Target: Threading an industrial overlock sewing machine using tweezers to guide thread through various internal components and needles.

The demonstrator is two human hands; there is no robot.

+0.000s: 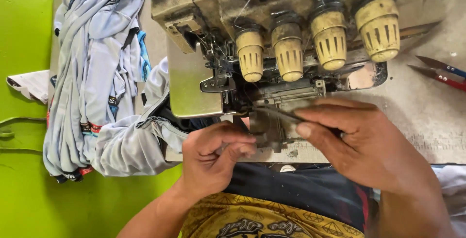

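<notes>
A worn cream overlock sewing machine (272, 5) with several yellowed tension knobs (330, 39) stands on the table. My right hand (359, 143) pinches thin dark tweezers (279, 113) whose tips point left into the machine's looper area. My left hand (213, 153) is curled just below and left of the tweezer tips, fingertips pinched together near the open front of the machine; whether a thread is between them cannot be told. The metal cover plate (191, 85) sits just above my left hand.
A pile of light grey garments (97, 73) hangs over the table's left end, one sleeve reaching under the machine. Red-and-blue thread snips (444, 73) lie at the right on the grey table (427, 111). The floor (24, 24) is bright green. Dark and yellow cloth covers my lap.
</notes>
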